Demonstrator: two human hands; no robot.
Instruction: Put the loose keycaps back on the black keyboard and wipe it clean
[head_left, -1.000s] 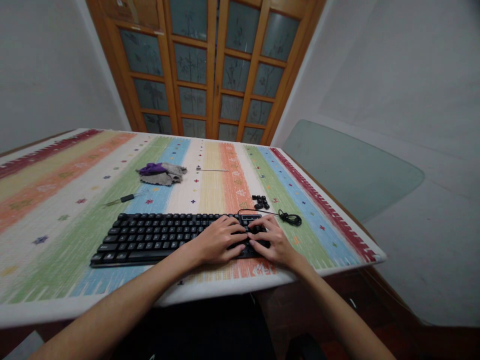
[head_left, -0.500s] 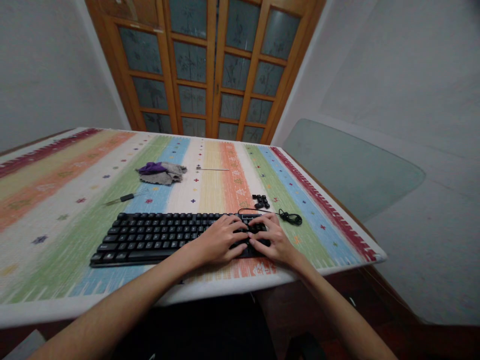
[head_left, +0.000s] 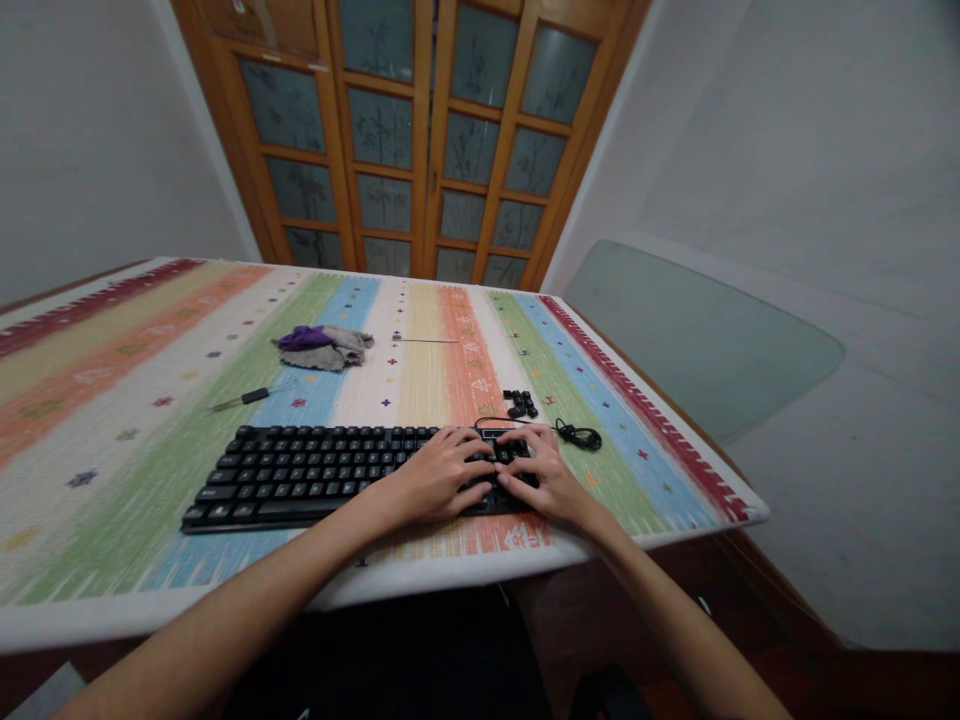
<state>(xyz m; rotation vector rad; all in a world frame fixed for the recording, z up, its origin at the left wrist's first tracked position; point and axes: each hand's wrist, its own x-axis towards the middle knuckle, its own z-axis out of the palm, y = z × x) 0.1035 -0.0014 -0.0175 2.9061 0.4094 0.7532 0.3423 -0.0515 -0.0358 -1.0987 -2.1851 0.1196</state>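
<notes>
A long black plastic keyboard [head_left: 300, 473] lies beneath the left hand [head_left: 442, 474] and right hand [head_left: 549, 476], stretching out to their left. The hands are close together over its right end, fingers bent; whether they grip anything is unclear. Small black keycaps [head_left: 520, 404] and a coiled black cable [head_left: 578, 435] lie just beyond the right hand on the stripe-covered worktop [head_left: 424, 385].

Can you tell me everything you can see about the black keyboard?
The keyboard is long and black and looks like plastic, with rows of dark keys bearing pale marks. It lies flat on the striped cloth, near the table's front edge. A thin black cable comes from its back, toward the right end. The left hand and right hand rest on its right part, hiding some of it.
</notes>
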